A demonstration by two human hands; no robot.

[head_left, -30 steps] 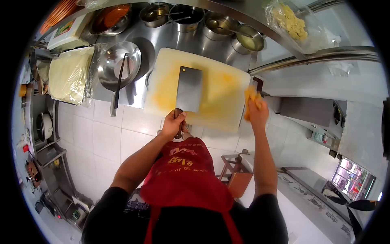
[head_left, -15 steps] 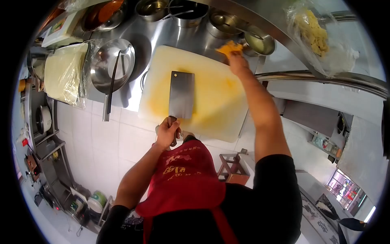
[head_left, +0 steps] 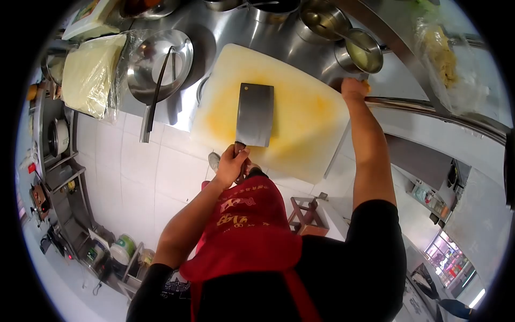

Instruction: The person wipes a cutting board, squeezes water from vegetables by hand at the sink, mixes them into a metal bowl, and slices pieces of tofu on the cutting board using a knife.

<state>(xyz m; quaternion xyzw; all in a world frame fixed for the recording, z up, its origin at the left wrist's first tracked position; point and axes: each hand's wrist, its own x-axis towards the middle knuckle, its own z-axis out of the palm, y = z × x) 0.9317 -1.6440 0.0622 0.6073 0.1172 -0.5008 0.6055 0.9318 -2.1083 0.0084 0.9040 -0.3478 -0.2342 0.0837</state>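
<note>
In the head view my left hand (head_left: 232,166) is wrapped round the wooden handle of a cleaver (head_left: 254,115). Its broad blade extends over the yellow-stained white cutting board (head_left: 316,115). Farther off, beyond the board's right corner, my right hand (head_left: 354,88) is closed on an orange cloth (head_left: 366,86), of which only a small bit shows past the fingers. Just above that hand sits a small metal pot (head_left: 351,61) with pale contents and a ladle.
A steel pan (head_left: 140,88) with dark-handled utensil stands left of the board. Beside it lie pale sheets (head_left: 88,75) wrapped in plastic. Another metal pot (head_left: 316,33) holds a ladle at the back. Steel rails (head_left: 407,104) run along the right, and a wooden stool (head_left: 308,214) stands below.
My right hand has moved right with the orange cloth, from the board's far edge to beyond its corner. The cleaver stays in my left hand over the board; the view has shifted slightly.
</note>
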